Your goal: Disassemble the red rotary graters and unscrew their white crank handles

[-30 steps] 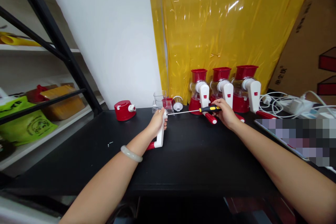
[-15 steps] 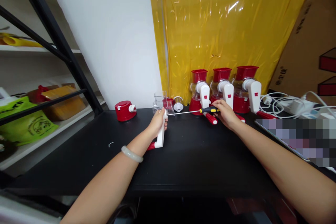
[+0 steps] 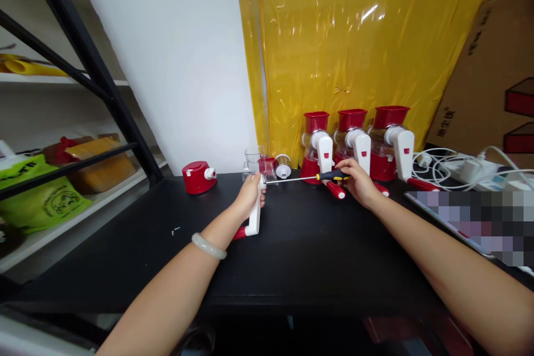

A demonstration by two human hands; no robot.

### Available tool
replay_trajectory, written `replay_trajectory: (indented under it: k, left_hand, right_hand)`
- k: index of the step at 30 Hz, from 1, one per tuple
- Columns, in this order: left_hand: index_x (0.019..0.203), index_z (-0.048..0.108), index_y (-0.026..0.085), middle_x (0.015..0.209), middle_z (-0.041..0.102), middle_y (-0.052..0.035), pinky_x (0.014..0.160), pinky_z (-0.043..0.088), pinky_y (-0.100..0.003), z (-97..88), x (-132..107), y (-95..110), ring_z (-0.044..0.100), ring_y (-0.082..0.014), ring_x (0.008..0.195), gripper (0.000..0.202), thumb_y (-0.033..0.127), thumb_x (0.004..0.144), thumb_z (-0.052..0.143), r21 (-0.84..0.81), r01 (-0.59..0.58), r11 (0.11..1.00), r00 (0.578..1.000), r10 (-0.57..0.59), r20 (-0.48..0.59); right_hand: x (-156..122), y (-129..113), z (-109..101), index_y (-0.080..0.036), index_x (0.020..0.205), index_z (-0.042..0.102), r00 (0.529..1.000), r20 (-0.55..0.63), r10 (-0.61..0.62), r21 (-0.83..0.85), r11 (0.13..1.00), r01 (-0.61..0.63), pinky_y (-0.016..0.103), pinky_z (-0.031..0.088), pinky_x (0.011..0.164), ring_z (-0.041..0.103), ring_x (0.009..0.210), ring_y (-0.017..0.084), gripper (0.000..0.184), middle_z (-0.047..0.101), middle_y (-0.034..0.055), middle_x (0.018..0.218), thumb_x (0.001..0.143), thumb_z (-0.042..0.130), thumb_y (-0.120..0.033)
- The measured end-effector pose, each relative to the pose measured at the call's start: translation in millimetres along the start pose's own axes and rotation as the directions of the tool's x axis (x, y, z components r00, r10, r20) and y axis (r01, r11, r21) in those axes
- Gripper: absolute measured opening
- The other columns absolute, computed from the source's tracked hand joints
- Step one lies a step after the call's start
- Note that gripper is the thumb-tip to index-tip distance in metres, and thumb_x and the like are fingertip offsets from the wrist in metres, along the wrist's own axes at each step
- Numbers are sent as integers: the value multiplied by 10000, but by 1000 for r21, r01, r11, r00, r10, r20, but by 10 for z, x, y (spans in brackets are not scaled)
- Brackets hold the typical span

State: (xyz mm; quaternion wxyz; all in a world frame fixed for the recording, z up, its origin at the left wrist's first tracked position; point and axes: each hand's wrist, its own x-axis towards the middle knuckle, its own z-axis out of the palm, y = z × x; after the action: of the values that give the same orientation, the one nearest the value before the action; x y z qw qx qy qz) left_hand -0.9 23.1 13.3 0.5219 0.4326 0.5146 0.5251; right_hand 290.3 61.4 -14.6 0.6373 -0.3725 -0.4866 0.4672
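My left hand (image 3: 250, 191) is closed round the upper end of a white crank handle (image 3: 254, 218) with a red grip, held over the black table. My right hand (image 3: 354, 178) grips the black and yellow handle of a screwdriver (image 3: 292, 179). Its long shaft lies level, and the tip meets the crank's top end; the exact contact is too small to make out. Just behind my left hand stands a clear plastic grater housing (image 3: 255, 159). Beside it is a metal grater drum (image 3: 283, 166). A red round base (image 3: 199, 177) sits to the left.
Three assembled red and white rotary graters (image 3: 316, 147) line the back right. White cables (image 3: 442, 167) and a pixelated flat device (image 3: 475, 222) lie at the right. Several small screws (image 3: 175, 231) rest on the black table (image 3: 300, 267). A shelf rack (image 3: 95, 67) stands left.
Both hands, the crank handle and the screwdriver hold almost the same place. The screwdriver's handle looks slightly turned in my right hand.
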Motion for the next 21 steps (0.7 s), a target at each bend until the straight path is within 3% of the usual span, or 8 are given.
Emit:
replay_trajectory:
  k: [7,13,15,21]
  left_hand:
    - [826,407,217,570,460,56,347,329,-166,5,7,-4,396,-75,366,263,447,954,425,14,6,1000,1000,-6,-19]
    - [839,415,219,569,458,60,360,340,-165,-1,18,-21,401,-72,369,291,490,931,463,26,18,1000,1000,-18,-22]
    - [840,416,219,568,461,60,359,337,-166,-6,26,-27,399,-73,368,297,499,928,464,27,16,1000,1000,-16,-15]
    - [839,414,220,571,458,59,361,339,-167,-12,27,-32,403,-75,375,293,495,934,449,33,16,999,1000,-16,-3]
  right_hand:
    - [35,23,-12,-236,734,537,1000,-20,-8,-56,998,7,265,422,502,523,620,141,242,556,-17,738,672,674,-426]
    - [114,104,-38,-239,731,542,999,-51,-2,-83,997,-3,297,432,493,499,514,142,394,533,-12,637,803,515,-625]
    - [123,114,-51,-241,723,542,998,-57,-6,-107,994,0,293,411,468,485,489,141,377,524,-13,614,810,503,-606]
    - [79,66,-32,-240,730,560,997,-82,-8,-195,981,-8,273,408,461,513,537,140,144,558,-20,656,692,634,-357]
